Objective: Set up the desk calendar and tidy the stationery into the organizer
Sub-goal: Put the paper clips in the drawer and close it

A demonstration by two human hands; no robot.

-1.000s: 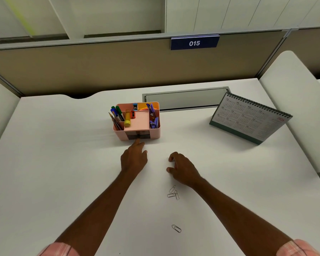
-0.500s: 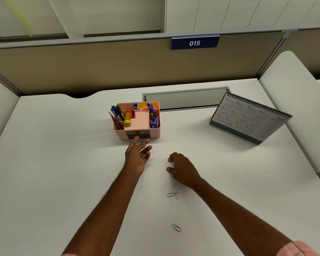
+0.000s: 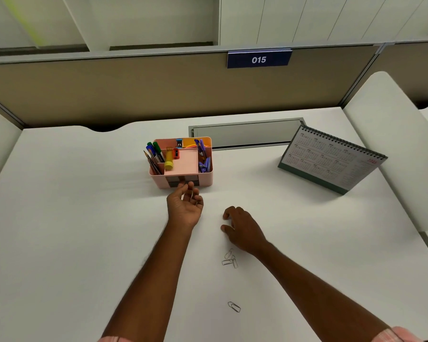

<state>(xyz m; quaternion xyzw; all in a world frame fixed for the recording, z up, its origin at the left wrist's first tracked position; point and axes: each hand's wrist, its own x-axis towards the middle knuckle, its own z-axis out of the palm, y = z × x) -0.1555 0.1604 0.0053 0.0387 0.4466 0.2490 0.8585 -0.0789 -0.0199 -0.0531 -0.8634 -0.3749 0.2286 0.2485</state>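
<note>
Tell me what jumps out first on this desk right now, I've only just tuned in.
The pink organizer stands mid-desk, packed with bright pens, with the left hand palm-up just in front of its small drawers. At the right rear a spiral desk calendar stands propped. Loose paper clips lie on the white desk just behind the right hand, with a single paper clip nearer the person.

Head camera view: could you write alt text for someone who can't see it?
A person's left hand reaches toward the small front drawer of a pink organizer holding pens, while the right hand rests on the white desk. Paper clips lie loose near the right wrist, and a desk calendar stands at right.
</note>
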